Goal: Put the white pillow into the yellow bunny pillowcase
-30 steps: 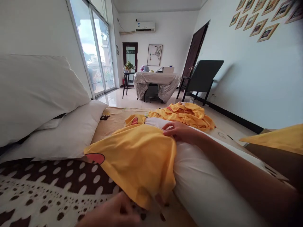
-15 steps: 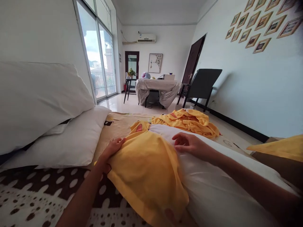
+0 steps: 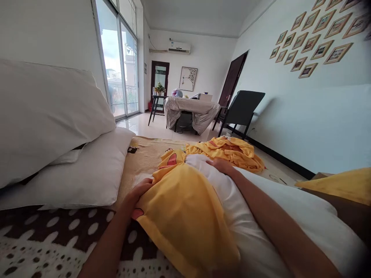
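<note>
A yellow pillowcase (image 3: pixel 188 216) with red-pink patches is draped over the left end of a white pillow (image 3: pixel 269 197); the rest of the pillow lies bare to the right. My left hand (image 3: pixel 142 190) is closed on the pillowcase's left edge, its fingertips partly hidden by cloth. On the far side of the pillow, just right of the pillowcase, my right hand (image 3: pixel 220 165) grips the white fabric, which creases under it. Some of its fingers are out of sight.
White pillows (image 3: pixel 58 116) are stacked at the left on a beige blanket (image 3: pixel 139 154). Crumpled yellow fabric (image 3: pixel 237 152) lies beyond the pillow. A cardboard box with yellow cloth (image 3: pixel 344 184) over it stands at the right. Further back are a covered table (image 3: pixel 194 104) and a dark chair (image 3: pixel 243 108).
My right hand has moved from hovering with curled fingers above the pillow to gripping its far side. My left hand stays on the pillowcase. The view has tilted slightly.
</note>
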A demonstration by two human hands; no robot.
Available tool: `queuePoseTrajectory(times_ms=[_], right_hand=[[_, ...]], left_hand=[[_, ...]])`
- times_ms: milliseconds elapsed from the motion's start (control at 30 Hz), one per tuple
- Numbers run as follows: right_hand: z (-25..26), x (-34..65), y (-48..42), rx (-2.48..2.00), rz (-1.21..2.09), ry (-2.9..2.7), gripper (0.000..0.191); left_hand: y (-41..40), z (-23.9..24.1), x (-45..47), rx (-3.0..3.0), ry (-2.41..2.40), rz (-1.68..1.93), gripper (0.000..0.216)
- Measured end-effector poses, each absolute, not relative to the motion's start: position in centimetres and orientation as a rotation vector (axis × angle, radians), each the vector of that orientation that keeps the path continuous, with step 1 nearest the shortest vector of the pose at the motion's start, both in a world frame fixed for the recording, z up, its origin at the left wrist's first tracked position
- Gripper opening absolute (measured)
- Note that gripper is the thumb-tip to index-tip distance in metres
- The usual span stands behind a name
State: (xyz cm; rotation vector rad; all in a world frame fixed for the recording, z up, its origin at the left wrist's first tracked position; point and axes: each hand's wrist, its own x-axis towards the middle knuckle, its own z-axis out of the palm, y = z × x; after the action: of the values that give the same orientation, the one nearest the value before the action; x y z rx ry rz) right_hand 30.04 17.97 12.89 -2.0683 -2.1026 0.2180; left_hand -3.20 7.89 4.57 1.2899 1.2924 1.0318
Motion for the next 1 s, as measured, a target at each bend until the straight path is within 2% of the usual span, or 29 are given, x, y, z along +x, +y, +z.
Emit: queuePoseTrajectory(times_ms=[67,133,267,333,433,533,633,700,767,900,1000], right_hand=[[14.4,30.3,17.2,-2.127,0.059,-2.056,0.053],[17.2,30.9,16.0,-2.123,-0.151,-2.009,0.055],[24.2,31.9,12.1,-1.893,-0.716,-1.865,0.059],[26.8,32.4,9.6,-1.699,-0.949,-1.752,0.059],[27.9,33.1,6.0,-1.410,-1.167,-1.682,0.050],[25.7,33.4,3.3,-1.076,-1.325,-1.870,0.036],[22.5,33.2,1.9,-0.757,-1.351,-2.175,0.031],[21.3,32.9,1.6,-0.686,-1.236,-2.320,0.030],[21.3,32.4,1.7,-0.664,-1.059,-2.405,0.030],[23.4,29.7,2.2,-0.806,-0.907,-2.397,0.037],[25.2,26.0,2.6,-1.045,-0.908,-2.385,0.026]], left_hand=[[8.4,4.8,-3.0,1.251,1.196,0.922,0.031],[8.7,5.0,-2.5,1.236,1.091,0.966,0.039],[9.1,5.6,-0.7,1.213,1.013,1.340,0.051],[9.1,5.9,0.1,1.239,1.028,1.487,0.050],[9.2,5.8,0.8,1.391,1.121,1.578,0.036],[9.8,5.3,0.4,1.477,1.180,1.590,0.027],[10.2,5.5,-0.9,1.296,1.086,1.810,0.034],[9.9,6.5,-1.8,1.084,0.885,1.964,0.038],[8.9,8.1,-2.7,0.937,0.658,1.958,0.041],[6.9,10.7,-3.5,0.932,0.532,1.835,0.041],[6.2,11.2,-3.4,1.036,0.655,1.838,0.029]])
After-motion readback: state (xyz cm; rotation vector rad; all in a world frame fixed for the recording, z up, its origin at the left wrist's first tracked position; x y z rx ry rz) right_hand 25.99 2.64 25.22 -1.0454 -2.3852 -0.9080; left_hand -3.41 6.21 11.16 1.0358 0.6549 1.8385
